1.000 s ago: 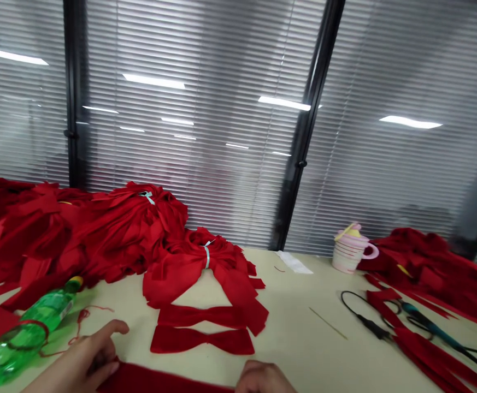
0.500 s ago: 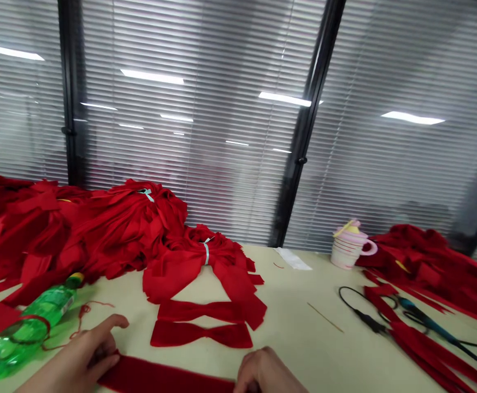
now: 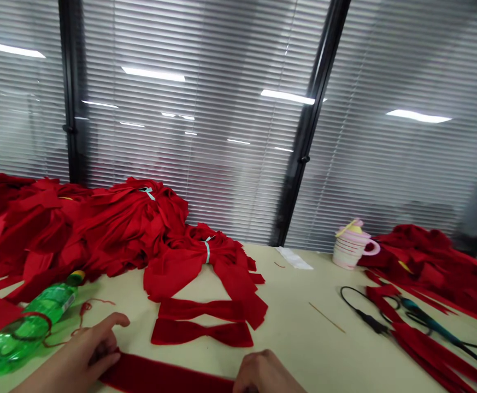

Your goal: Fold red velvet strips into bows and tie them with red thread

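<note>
Scarcely any shift: red strip [image 3: 168,374] between both hands [image 3: 93,349] [image 3: 266,374]

Passage: mid-right tabletop [image 3: 287,327], thin stick [image 3: 327,317] lying flat | Near: hands [image 3: 94,349] [image 3: 265,374], red strip [image 3: 168,375] between | Left: green bottle [image 3: 35,322] | Far left: red bundles [image 3: 127,232] | Right: teal tool [image 3: 430,323] | Far right: cup [image 3: 348,251]

I can read no words or numbers anywhere. The green bottle [image 3: 35,326] to the left of my left hand [image 3: 88,349] bears a label [image 3: 60,297], but its print is too small for me to make out.
</note>
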{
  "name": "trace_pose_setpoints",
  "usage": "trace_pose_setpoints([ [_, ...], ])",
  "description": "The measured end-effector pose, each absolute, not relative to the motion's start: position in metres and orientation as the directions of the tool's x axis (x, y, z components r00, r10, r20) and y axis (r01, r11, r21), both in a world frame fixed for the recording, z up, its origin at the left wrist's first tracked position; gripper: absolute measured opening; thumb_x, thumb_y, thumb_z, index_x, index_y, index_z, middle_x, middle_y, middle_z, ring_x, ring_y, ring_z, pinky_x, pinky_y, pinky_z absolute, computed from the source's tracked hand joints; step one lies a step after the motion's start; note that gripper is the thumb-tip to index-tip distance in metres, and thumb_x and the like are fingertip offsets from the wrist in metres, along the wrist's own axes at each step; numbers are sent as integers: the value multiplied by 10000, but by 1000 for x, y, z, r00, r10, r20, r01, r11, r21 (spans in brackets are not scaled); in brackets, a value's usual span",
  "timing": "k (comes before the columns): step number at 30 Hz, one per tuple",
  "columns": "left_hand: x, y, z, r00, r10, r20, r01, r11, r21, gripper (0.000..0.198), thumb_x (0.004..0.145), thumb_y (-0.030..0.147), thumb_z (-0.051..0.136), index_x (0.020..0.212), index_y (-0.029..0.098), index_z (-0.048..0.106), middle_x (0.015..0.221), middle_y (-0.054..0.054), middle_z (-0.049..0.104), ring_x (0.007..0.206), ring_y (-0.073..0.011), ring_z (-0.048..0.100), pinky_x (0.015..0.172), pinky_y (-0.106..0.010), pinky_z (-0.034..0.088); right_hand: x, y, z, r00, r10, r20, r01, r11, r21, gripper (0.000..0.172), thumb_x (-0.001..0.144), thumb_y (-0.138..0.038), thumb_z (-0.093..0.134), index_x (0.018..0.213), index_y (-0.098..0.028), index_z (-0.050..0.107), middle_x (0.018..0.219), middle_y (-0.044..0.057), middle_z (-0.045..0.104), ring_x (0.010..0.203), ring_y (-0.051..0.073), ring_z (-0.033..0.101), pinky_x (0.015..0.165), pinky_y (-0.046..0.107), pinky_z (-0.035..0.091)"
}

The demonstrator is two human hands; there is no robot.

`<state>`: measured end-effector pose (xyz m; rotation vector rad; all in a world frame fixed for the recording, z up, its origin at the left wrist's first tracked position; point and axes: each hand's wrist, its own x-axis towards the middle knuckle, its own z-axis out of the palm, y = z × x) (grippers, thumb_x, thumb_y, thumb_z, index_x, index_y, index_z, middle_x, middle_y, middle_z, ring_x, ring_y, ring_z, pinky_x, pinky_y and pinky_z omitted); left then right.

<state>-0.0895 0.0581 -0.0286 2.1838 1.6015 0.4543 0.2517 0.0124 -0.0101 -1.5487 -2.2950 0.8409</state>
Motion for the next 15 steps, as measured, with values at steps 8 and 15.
trace_pose_setpoints([
  [8, -89, 57, -21, 340, 940, -7, 816, -291, 499, 375, 807, 353, 398, 1143, 202, 469, 807, -21, 637, 753, -195, 607, 708, -285, 451, 253, 11, -11, -356, 919, -169, 802, 208, -560, 247, 586, -40, 557, 670, -192, 732, 650, -9, 624, 555, 92, 518, 481, 164, 327],
  [15, -85, 49, -16, 308, 951, 29, 867, -293, 403, 380, 827, 335, 364, 1154, 214, 514, 863, -41, 669, 821, -223, 627, 739, -308, 475, 257, 4, -15, -319, 942, -106, 789, 202, -581, 260, 625, -43, 610, 799, -202, 720, 816, -2, 644, 680, 103, 574, 588, 161, 389],
])
